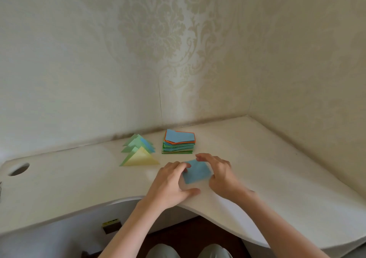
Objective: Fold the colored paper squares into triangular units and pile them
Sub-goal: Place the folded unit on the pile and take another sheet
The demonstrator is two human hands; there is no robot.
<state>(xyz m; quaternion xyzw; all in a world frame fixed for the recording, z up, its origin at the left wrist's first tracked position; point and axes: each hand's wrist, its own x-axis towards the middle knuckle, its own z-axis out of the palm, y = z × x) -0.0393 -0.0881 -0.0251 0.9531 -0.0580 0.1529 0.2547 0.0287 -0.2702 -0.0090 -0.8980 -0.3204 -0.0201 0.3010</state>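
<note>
A blue paper square [197, 171] lies flat on the white desk [79, 180] between my two hands. My left hand [174, 184] touches its left edge with the fingertips, thumb spread on the desk. My right hand [219, 173] arches over its right side, fingertips at the far corner and thumb near the right edge. Behind it stands a stack of colored paper squares [178, 143], blue sheet with a bent corner on top. To the left lies a pile of folded triangles [139, 151], green and blue ones under a yellow one in front.
The desk fits into a corner of patterned wallpapered walls [178, 49]. A round cable hole [18, 169] sits at the far left. The desk's front edge curves inward toward my knees [190, 250]. A small dark box [111, 226] lies on the floor below.
</note>
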